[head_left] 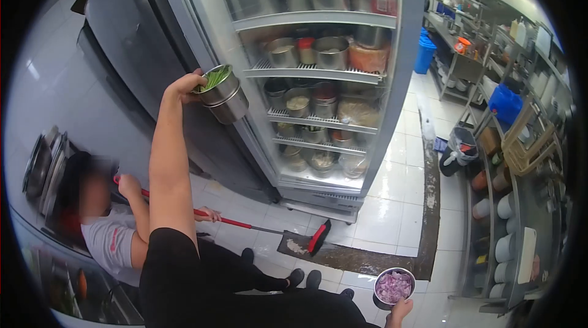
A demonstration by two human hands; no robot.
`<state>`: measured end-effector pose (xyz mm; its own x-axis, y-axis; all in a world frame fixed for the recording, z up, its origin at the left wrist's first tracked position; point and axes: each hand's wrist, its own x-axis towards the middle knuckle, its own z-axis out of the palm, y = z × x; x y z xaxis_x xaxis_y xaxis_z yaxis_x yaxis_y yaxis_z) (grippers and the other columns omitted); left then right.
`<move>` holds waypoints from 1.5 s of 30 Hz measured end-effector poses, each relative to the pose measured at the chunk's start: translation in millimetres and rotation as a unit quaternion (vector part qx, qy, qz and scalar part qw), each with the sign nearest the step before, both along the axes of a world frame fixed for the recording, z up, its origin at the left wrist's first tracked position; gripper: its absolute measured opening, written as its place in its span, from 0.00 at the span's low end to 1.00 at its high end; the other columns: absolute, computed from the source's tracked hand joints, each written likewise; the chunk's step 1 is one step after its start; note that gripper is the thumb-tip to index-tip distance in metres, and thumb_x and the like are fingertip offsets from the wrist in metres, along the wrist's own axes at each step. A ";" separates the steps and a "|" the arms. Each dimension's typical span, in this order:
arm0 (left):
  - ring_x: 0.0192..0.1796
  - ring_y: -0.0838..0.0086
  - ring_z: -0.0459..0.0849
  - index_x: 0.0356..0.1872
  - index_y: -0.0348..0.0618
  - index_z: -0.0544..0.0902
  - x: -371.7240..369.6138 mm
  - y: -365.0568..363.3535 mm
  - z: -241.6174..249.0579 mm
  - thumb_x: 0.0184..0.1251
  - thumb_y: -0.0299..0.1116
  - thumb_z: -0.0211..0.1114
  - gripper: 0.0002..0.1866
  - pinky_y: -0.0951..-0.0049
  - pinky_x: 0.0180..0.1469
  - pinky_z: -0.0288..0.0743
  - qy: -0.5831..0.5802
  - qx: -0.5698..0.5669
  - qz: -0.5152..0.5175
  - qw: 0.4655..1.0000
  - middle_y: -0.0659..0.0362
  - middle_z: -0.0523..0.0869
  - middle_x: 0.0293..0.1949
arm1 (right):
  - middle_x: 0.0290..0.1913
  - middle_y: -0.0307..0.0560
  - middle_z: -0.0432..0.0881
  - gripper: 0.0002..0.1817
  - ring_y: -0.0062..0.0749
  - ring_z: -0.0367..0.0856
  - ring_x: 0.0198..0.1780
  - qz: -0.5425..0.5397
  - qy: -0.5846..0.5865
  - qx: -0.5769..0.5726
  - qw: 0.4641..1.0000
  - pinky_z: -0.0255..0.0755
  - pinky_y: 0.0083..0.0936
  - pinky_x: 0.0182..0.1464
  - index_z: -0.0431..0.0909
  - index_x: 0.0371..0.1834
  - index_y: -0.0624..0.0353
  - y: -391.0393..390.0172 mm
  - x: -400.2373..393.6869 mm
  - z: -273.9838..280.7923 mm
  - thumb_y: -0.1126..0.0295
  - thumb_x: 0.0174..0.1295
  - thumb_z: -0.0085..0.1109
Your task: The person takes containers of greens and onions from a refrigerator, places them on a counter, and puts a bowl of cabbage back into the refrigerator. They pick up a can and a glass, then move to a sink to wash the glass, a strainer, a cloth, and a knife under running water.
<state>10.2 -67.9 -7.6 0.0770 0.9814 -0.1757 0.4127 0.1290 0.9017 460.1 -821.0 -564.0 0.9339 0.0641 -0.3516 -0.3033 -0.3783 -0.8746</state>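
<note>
My left hand [185, 87] is stretched forward, gripping the rim of a steel container [228, 102] that holds long green cut vegetables [214, 78]. This container is tilted slightly and sits close to the front frame of the upright fridge [318, 18]. Low at the right, my right hand [401, 311] grips the side of a round steel container [377, 299]. Chopped purple onion [394, 286] fills that one nearly to its rim. The fingers of my right hand are partly hidden by the container.
Steel pots and wrapped food stand on the fridge shelves [315, 20]. At my left a person [116, 236] holds a red-handled broom [318, 237] over the wet tiled floor [386, 218]. Racks with stacked bowls [505, 237] and a lined bin [459, 150] line the right side.
</note>
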 end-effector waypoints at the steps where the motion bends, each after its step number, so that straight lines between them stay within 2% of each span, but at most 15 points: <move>1: 0.73 0.68 0.69 0.85 0.50 0.47 -3.3 -8.0 3.2 0.63 0.29 0.62 0.49 0.51 0.69 0.72 0.037 0.011 -0.010 0.999 0.60 0.64 0.77 | 0.30 0.39 0.64 0.10 0.25 0.64 0.32 0.012 0.006 -0.007 1.000 0.66 0.31 0.31 0.60 0.29 0.56 4.4 2.2 2.3 0.79 0.54 0.52; 4: 0.71 0.69 0.72 0.85 0.48 0.46 -15.4 -38.9 16.3 0.64 0.29 0.62 0.49 0.54 0.67 0.74 0.072 -0.032 -0.069 0.995 0.59 0.63 0.78 | 0.30 0.39 0.65 0.10 0.25 0.65 0.30 0.046 0.017 -0.009 0.999 0.66 0.30 0.29 0.60 0.29 0.56 18.2 17.8 -6.2 0.79 0.55 0.52; 9: 0.60 0.68 0.79 0.84 0.47 0.48 -30.3 -111.3 2.5 0.65 0.27 0.59 0.47 0.54 0.60 0.80 0.050 0.024 -0.025 0.998 0.57 0.75 0.67 | 0.28 0.39 0.68 0.12 0.22 0.68 0.22 0.031 0.053 0.081 0.995 0.63 0.27 0.17 0.60 0.27 0.53 31.9 22.9 1.6 0.80 0.57 0.54; 13: 0.56 0.68 0.80 0.80 0.41 0.54 -14.5 -204.8 16.8 0.64 0.26 0.58 0.42 0.54 0.54 0.82 0.093 0.037 -0.011 0.995 0.53 0.75 0.64 | 0.26 0.37 0.65 0.12 0.22 0.67 0.23 0.053 0.053 0.128 0.989 0.63 0.27 0.20 0.60 0.27 0.53 36.0 33.4 1.1 0.81 0.55 0.54; 16: 0.56 0.68 0.80 0.80 0.41 0.54 -20.6 -250.3 14.6 0.63 0.25 0.58 0.42 0.53 0.54 0.82 0.072 0.037 -0.014 0.997 0.52 0.75 0.64 | 0.27 0.39 0.68 0.11 0.26 0.72 0.23 0.106 -0.012 0.122 0.987 0.73 0.30 0.18 0.62 0.29 0.53 33.8 42.7 -6.8 0.81 0.55 0.52; 17: 0.56 0.68 0.80 0.80 0.40 0.55 -22.2 -267.1 13.7 0.63 0.25 0.58 0.42 0.53 0.54 0.82 0.061 0.034 -0.016 0.997 0.52 0.75 0.64 | 0.26 0.36 0.65 0.13 0.21 0.67 0.22 0.089 0.024 0.140 0.986 0.65 0.28 0.18 0.61 0.27 0.53 31.6 43.5 -8.3 0.82 0.53 0.55; 18: 0.56 0.68 0.80 0.80 0.40 0.55 -21.9 -285.8 12.9 0.63 0.25 0.58 0.41 0.52 0.54 0.81 0.050 0.031 -0.017 0.998 0.52 0.75 0.64 | 0.26 0.36 0.65 0.13 0.21 0.67 0.22 0.091 0.025 0.145 0.985 0.65 0.28 0.18 0.61 0.27 0.53 31.2 42.6 -2.4 0.82 0.53 0.55; 22: 0.53 0.69 0.78 0.68 0.36 0.69 -31.2 -345.5 -7.4 0.55 0.22 0.58 0.33 0.69 0.56 0.75 0.055 0.085 -0.050 0.994 0.54 0.78 0.53 | 0.27 0.37 0.67 0.13 0.22 0.70 0.23 0.090 0.039 0.169 0.981 0.68 0.28 0.18 0.61 0.28 0.53 23.0 44.2 11.4 0.83 0.53 0.55; 25: 0.48 0.72 0.81 0.74 0.42 0.65 -44.2 -380.5 -24.3 0.54 0.19 0.56 0.39 0.73 0.49 0.77 0.070 0.090 -0.103 0.988 0.57 0.78 0.49 | 0.28 0.40 0.69 0.12 0.24 0.72 0.24 0.093 0.042 0.158 0.982 0.70 0.28 0.19 0.63 0.29 0.55 12.7 43.1 2.5 0.82 0.54 0.56; 28: 0.53 0.71 0.76 0.63 0.37 0.71 -19.2 -445.8 -10.2 0.53 0.21 0.57 0.30 0.74 0.56 0.72 0.128 0.091 -0.137 0.978 0.56 0.76 0.48 | 0.28 0.40 0.69 0.12 0.24 0.72 0.24 0.085 0.069 0.167 0.980 0.72 0.29 0.20 0.63 0.29 0.56 4.8 43.5 1.1 0.81 0.54 0.57; 29: 0.56 0.70 0.77 0.67 0.38 0.70 -10.6 -470.5 -8.4 0.53 0.21 0.57 0.34 0.74 0.59 0.72 0.077 0.063 -0.103 0.990 0.56 0.78 0.52 | 0.29 0.41 0.70 0.12 0.25 0.72 0.25 0.081 0.082 0.179 0.977 0.73 0.31 0.22 0.63 0.29 0.56 4.6 36.7 20.4 0.80 0.54 0.58; 33: 0.68 0.69 0.74 0.76 0.35 0.63 -0.3 -523.1 -12.1 0.52 0.22 0.56 0.42 0.75 0.70 0.66 0.081 0.064 -0.183 0.978 0.53 0.75 0.64 | 0.30 0.42 0.71 0.11 0.27 0.74 0.28 0.108 0.035 0.112 0.987 0.73 0.32 0.25 0.63 0.29 0.57 -14.1 49.8 -23.3 0.78 0.56 0.57; 37: 0.72 0.69 0.71 0.80 0.31 0.54 3.4 -558.9 -26.2 0.51 0.20 0.53 0.47 0.73 0.75 0.60 0.015 0.059 -0.275 0.959 0.51 0.73 0.69 | 0.30 0.43 0.72 0.10 0.27 0.74 0.27 0.052 0.058 0.158 0.984 0.73 0.31 0.22 0.62 0.30 0.56 -34.8 39.4 -4.7 0.78 0.57 0.56; 41: 0.74 0.68 0.68 0.81 0.31 0.53 35.9 -599.4 -20.7 0.52 0.21 0.52 0.47 0.72 0.76 0.59 -0.068 -0.046 -0.317 0.945 0.49 0.72 0.71 | 0.30 0.42 0.72 0.09 0.28 0.75 0.27 0.035 0.033 0.155 0.987 0.73 0.31 0.20 0.62 0.31 0.56 -63.9 50.0 -33.1 0.78 0.57 0.54; 45: 0.73 0.65 0.72 0.81 0.30 0.50 66.9 -626.3 -11.6 0.57 0.25 0.53 0.46 0.71 0.74 0.63 0.040 0.004 -0.411 0.911 0.44 0.70 0.74 | 0.30 0.42 0.71 0.09 0.27 0.75 0.26 -0.007 0.059 0.161 0.985 0.71 0.30 0.20 0.62 0.31 0.56 -88.7 42.7 -0.9 0.79 0.56 0.52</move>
<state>77.1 -694.2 -19.2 0.7740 0.5986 -0.2064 0.4316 -0.2604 0.8636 502.8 -909.7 -564.9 0.8893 0.1782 -0.4212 -0.4131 -0.0819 -0.9070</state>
